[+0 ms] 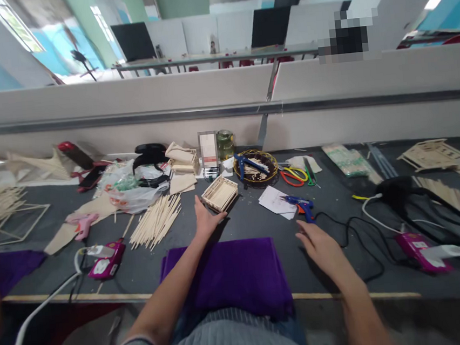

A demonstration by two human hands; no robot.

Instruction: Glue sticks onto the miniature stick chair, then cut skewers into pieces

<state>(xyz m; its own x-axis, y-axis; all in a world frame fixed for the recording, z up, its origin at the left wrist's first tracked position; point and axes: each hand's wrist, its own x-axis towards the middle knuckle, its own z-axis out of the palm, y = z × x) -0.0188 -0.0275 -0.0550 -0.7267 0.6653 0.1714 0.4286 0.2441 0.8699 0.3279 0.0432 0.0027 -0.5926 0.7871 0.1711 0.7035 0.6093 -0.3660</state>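
My left hand reaches forward over the dark table, fingers stretched out, its tips just short of a small wooden stick tray. It holds nothing. My right hand lies flat and open on the table, just below a blue glue gun that rests by a white paper. A purple cloth lies between my forearms at the near edge.
A pile of wooden sticks lies left of the tray. Pink glue guns with cables sit left and right. A wire basket, scissors, a jar and plastic bags stand further back. A partition wall closes the rear.
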